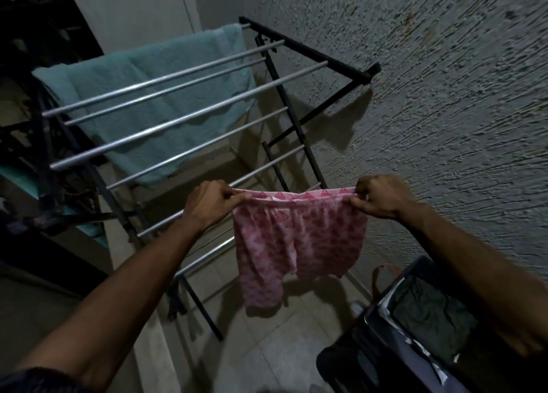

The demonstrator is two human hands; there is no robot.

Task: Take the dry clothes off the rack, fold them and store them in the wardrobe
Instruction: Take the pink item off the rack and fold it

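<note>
A drying rack (178,120) stands on the pale tiled floor (267,360), close against the rough plastered wall. It has black side frames and silver rails running across in tiers that step down towards us. Over the far top rails hangs a light teal towel (142,96), draped wide and falling down behind the nearer rails. The other rails in view are bare metal. The rack's black legs meet the tiles low in the middle. Down at the right, on the floor side, sits a dark container (394,336) with something dark and crumpled inside; what exactly it is, hard to tell in this dim light.
</note>
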